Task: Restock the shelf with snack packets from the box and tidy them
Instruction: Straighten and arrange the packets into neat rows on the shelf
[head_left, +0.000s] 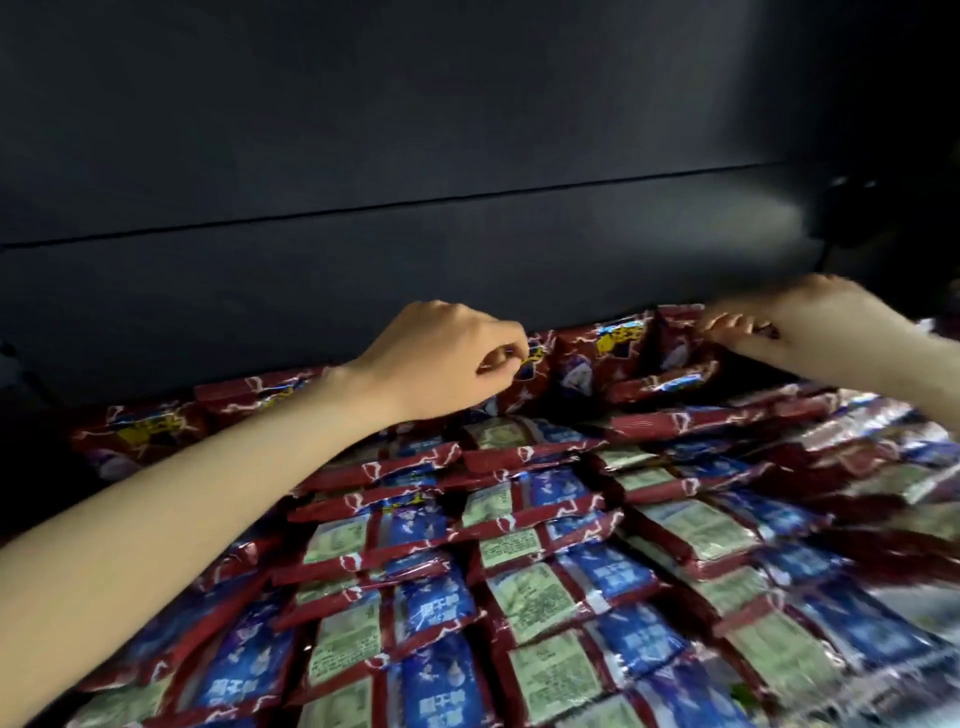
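Dark shelf back (363, 260); hands (457, 358) (795, 322) pinch upright back-row snack packets (613, 358).

snack packets (436, 618), print blurred, unreadable

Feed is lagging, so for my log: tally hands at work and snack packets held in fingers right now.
Bare hands at work: 2, left hand, right hand
Pinched red-and-blue foil snack packets: 2, one per hand, back row
Total: 4

Red and blue snack packets (524, 545) lie in neat rows; the back ones (613, 358) stand up between the pinching fingers.
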